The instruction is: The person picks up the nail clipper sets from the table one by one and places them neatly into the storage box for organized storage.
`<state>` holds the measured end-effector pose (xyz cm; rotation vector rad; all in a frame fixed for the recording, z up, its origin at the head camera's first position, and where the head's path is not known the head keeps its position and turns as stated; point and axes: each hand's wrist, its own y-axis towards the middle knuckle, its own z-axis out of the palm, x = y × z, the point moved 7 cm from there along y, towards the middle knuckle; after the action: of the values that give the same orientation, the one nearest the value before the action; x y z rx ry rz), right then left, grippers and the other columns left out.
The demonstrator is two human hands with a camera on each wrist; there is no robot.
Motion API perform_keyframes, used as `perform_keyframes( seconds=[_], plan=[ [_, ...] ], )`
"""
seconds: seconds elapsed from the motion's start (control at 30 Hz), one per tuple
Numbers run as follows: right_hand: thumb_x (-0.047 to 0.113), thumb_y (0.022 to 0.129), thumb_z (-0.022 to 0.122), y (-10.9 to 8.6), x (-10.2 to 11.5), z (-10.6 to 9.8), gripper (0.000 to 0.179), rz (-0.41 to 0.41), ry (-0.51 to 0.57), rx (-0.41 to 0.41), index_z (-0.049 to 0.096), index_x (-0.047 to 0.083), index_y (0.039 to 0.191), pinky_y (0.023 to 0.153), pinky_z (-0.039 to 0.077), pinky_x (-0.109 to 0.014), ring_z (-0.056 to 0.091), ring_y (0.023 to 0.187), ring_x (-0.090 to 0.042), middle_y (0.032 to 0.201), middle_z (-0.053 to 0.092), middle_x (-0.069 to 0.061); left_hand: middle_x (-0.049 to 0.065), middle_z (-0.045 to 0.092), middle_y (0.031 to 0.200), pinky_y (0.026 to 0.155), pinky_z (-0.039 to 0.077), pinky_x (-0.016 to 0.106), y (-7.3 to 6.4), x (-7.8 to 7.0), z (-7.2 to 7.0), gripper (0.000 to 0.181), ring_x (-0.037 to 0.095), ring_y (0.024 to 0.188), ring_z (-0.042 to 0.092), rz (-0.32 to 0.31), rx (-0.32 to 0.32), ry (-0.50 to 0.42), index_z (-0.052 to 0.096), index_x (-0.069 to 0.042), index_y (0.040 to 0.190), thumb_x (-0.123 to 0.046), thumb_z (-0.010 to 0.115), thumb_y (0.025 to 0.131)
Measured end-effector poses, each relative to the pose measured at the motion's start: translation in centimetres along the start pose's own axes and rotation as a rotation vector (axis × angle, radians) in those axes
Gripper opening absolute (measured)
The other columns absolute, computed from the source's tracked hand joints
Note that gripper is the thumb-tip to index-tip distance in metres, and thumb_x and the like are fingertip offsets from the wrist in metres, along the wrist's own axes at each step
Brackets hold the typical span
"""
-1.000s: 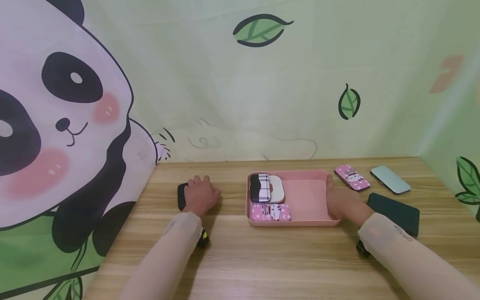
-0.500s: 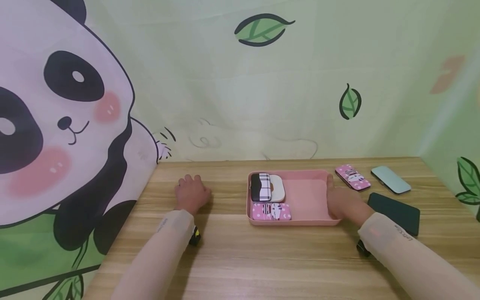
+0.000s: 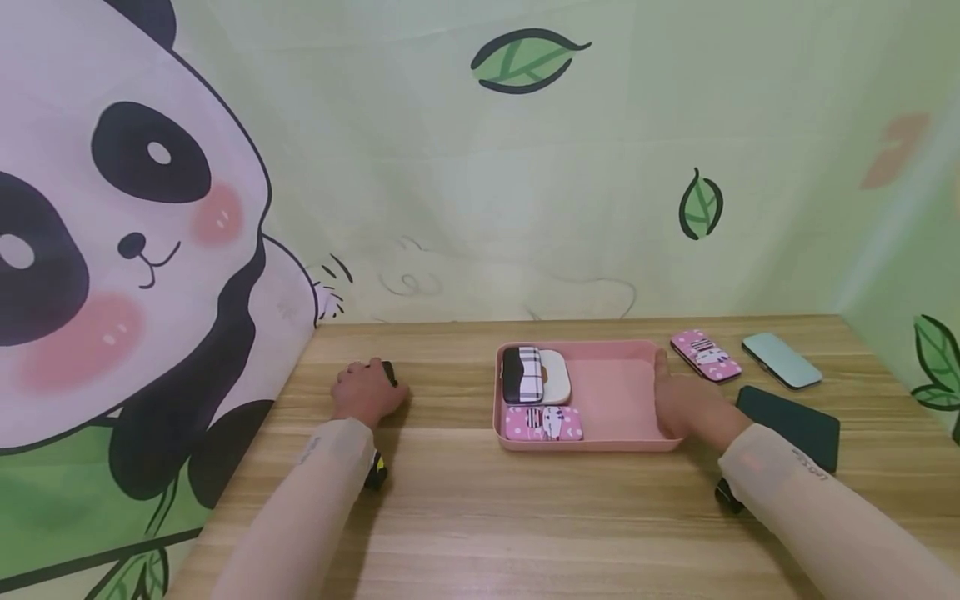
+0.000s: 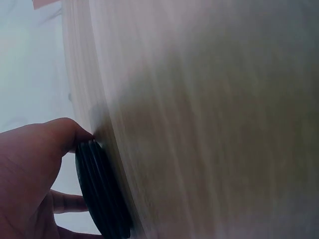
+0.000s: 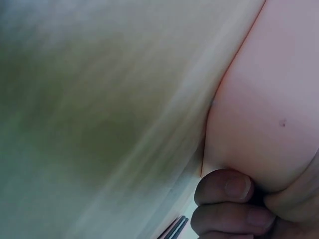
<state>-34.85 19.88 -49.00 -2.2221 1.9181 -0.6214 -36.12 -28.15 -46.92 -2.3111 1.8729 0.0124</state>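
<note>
At the left of the table my left hand pinches a small flat black case between thumb and fingers. In the left wrist view the case stands on edge, its side ridged, close to or touching the wood. My right hand grips the right end of a pink tray, thumb inside and fingers curled outside. Inside the tray's left part lie a black-and-plaid case, a white case partly under it, and a pink polka-dot case in front.
Right of the tray lie a second pink polka-dot case, a pale blue case and a larger dark case, partly behind the right forearm. A printed cloth hangs behind the wooden table.
My left hand has shifted left, away from the tray. The black case, first seen at the hand's left, then hidden, now shows at its right. My right hand and the tray stay put.
</note>
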Motion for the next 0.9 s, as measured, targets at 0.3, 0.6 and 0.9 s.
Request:
perform_keyframes(
  seconds=[0.3,0.6,0.9],
  plan=[
    [0.019,0.102,0.043,-0.06,-0.30,0.16,0.086,0.020,0.044,0.010,-0.023,0.001,0.154,0.048,0.039,-0.028,0.048,0.050,-0.021,0.068,0.055,-0.011,0.034,0.055,0.119,0.087,0.048,0.058,0.30,0.40,0.55,0.070,0.048,0.110,0.054,0.008,-0.005,-0.058,0.043,0.005,0.139,-0.044,0.056,0.091],
    [0.022,0.104,0.042,0.02,-0.53,0.26,0.087,0.009,0.055,0.025,-0.027,0.001,0.152,0.050,0.040,-0.029,0.049,0.052,-0.022,0.070,0.055,-0.011,0.037,0.051,0.124,0.092,0.045,0.059,0.49,0.37,0.92,0.069,0.051,0.115,0.050,0.015,0.011,-0.095,0.041,0.010,0.139,-0.040,0.054,0.093],
    [0.022,0.105,0.036,-0.21,-0.13,-0.02,0.082,-0.052,0.082,0.016,-0.027,-0.002,0.151,0.050,0.041,-0.030,0.048,0.050,-0.019,0.067,0.055,-0.009,0.038,0.051,0.125,0.092,0.046,0.060,0.31,0.52,0.65,0.070,0.052,0.115,0.050,0.005,0.012,-0.096,0.040,0.010,0.140,-0.040,0.054,0.093]
  ],
)
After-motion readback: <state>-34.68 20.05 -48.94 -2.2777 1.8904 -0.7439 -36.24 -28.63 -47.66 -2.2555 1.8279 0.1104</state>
